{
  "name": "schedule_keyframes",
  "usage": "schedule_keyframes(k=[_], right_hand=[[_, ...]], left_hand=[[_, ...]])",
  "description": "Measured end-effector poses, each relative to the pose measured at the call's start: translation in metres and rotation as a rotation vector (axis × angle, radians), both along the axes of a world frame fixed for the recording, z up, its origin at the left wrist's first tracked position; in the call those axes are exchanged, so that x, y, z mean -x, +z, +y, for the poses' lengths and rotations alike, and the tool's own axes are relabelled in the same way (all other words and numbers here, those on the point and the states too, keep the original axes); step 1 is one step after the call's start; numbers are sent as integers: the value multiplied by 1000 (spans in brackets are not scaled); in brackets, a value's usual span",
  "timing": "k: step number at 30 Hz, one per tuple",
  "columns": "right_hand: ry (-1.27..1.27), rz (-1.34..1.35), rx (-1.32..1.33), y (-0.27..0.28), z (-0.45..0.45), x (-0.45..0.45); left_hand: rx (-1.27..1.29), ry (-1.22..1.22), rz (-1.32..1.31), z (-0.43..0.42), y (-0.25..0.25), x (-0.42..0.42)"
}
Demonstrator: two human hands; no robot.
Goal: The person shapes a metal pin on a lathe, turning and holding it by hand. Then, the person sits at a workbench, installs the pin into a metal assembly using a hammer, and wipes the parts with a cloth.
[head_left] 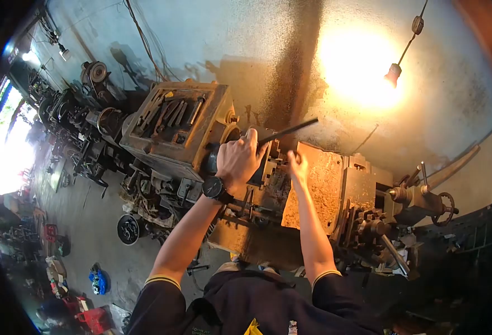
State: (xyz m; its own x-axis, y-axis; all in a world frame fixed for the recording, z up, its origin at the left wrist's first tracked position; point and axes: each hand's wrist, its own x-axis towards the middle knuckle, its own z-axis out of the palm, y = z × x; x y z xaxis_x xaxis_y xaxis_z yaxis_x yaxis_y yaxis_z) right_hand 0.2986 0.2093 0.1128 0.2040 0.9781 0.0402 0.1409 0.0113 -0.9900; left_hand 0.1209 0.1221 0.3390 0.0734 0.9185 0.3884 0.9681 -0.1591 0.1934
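Note:
My left hand (238, 158), with a black watch on its wrist, is closed round a dark bar (290, 131) that slants up to the right over the lathe chuck (269, 167). Just right of the chuck is my right hand (297, 167), its fingers curled; whether it holds anything small cannot be made out. Beneath and right of my right hand lies a chip-covered board (315, 192) on the lathe. The headstock (207, 111) stands at the upper left of my left hand.
Several tools (173, 114) lie on the headstock's top. A lit bulb (393, 74) hangs at the upper right. The tool post (371, 226) and tailstock handwheel (447, 209) are on the right. A black bucket (129, 229) stands on the floor.

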Motion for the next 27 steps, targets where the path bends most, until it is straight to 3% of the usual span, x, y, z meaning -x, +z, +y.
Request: schedule_keyframes(k=[1, 3, 6, 9, 13, 16, 19, 22, 25, 27], right_hand=[[123, 12, 143, 0, -13, 0], [227, 460, 315, 10, -32, 4], [288, 560, 258, 8, -31, 6], [304, 561, 211, 0, -23, 6], [236, 593, 123, -7, -24, 4], [171, 629, 157, -6, -46, -10], [192, 605, 158, 12, -85, -13], [292, 578, 110, 53, -135, 9], [293, 319, 111, 89, -180, 31], [318, 174, 101, 113, -205, 41]], left_hand=[[22, -18, 27, 0, 3, 2], [73, -54, 80, -2, 7, 6], [99, -86, 70, -5, 16, 6], [-369, -260, 40, -16, 19, 11], [-385, -500, -297, -68, 33, 22], [-71, -620, -591, -113, 11, 40], [419, -389, -846, -139, -50, 53], [464, -407, -900, -138, -108, 65], [404, -365, -942, -136, -117, 67], [515, -445, -1178, -139, -119, 70]])
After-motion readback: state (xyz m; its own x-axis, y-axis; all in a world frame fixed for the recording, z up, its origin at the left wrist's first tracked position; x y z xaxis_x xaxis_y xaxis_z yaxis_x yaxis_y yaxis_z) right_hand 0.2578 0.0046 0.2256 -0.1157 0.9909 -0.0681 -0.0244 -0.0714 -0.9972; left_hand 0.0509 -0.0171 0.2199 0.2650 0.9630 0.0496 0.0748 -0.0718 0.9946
